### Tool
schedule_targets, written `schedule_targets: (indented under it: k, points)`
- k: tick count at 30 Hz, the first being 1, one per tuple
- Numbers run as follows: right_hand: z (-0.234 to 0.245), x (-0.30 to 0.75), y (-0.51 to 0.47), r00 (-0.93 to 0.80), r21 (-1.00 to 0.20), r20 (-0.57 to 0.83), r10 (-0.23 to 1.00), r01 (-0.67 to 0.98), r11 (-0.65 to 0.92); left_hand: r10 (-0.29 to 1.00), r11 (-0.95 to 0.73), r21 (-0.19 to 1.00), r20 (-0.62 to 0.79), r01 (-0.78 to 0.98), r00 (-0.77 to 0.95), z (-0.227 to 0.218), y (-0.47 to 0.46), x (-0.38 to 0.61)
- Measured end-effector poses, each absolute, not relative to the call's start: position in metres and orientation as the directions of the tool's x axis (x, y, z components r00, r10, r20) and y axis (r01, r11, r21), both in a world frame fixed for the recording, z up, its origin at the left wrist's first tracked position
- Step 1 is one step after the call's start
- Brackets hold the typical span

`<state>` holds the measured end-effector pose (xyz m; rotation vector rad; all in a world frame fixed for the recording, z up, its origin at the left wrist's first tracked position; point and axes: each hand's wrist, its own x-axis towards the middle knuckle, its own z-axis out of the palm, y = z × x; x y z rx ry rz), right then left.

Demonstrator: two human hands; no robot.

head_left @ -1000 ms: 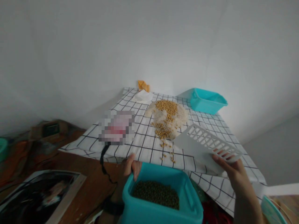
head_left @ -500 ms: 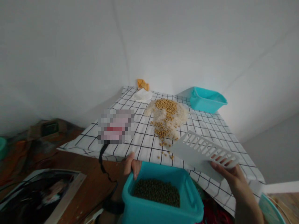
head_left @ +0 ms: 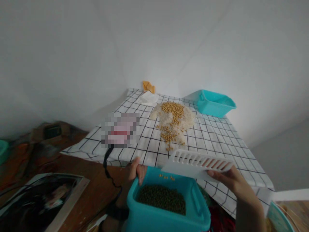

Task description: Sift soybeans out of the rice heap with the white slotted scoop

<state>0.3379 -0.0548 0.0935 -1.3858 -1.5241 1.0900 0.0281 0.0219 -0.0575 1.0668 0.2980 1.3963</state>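
My left hand (head_left: 137, 171) grips the far left rim of a teal plastic bin (head_left: 166, 222), held at the table's front edge. Dark green beans (head_left: 161, 198), which look like mung beans, cover the bin's bottom. My right hand (head_left: 227, 180) is closed on the right end of a white slotted plastic tray (head_left: 185, 166), its fingers partly behind the slots. The tray's lower edge is at the bin's far rim. A few yellow beans (head_left: 165, 177) show just inside that rim. Beyond lies a heap of yellow beans (head_left: 172, 110) mixed with pale rice (head_left: 188, 117).
A checked cloth (head_left: 214, 132) covers the table. A second teal bin (head_left: 214, 103) stands at the back right. At the back left are a crumpled white bag (head_left: 148, 98) and an orange cloth (head_left: 148, 87). A pixelated pink item (head_left: 120, 130) with a black strap lies left.
My right hand has brought the tray left and toward me, up to the bin's rim. The loose yellow beans near the table edge have gone from the cloth; several now appear inside the bin.
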Motion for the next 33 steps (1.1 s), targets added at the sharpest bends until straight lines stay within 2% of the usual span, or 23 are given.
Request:
schedule_targets:
  k: [3, 6, 9, 13, 20, 25, 33]
  points:
    - [0.088, 0.35, -0.063, 0.125, -0.965, 0.065, 0.99, 0.26, 0.03, 0.886, -0.18, 0.741, 0.408, -0.647, 0.22, -0.058, 0.022, 0.028]
    - [0.084, 0.359, -0.068, 0.346, -0.973, 0.128, 0.929, 0.226, 0.049, 0.896, -0.183, 0.738, 0.397, -0.649, 0.198, -0.057, 0.02, 0.029]
    - [0.082, 0.362, -0.071, 0.427, -0.981, 0.091, 0.9, 0.191, 0.009, 0.901, -0.192, 0.734, 0.396, -0.652, 0.181, -0.054, 0.018, 0.031]
    - [0.078, 0.359, -0.07, 0.43, -0.994, 0.035, 0.902, 0.112, -0.015, 0.904, -0.191, 0.737, 0.389, -0.649, 0.176, -0.052, 0.018, 0.031]
    - [0.073, 0.362, -0.061, 0.408, -0.995, -0.036, 0.912, 0.07, -0.07, 0.915, -0.176, 0.75, 0.363, -0.637, 0.175, -0.055, 0.017, 0.029]
    - [0.075, 0.349, -0.069, 0.445, -0.999, 0.015, 0.895, 0.053, -0.01, 0.89, -0.163, 0.764, 0.387, -0.625, 0.242, -0.059, 0.022, 0.027]
    - [0.077, 0.342, -0.053, 0.402, -0.998, -0.034, 0.915, 0.035, -0.053, 0.899, -0.192, 0.762, 0.39, -0.618, 0.201, -0.061, 0.021, 0.028]
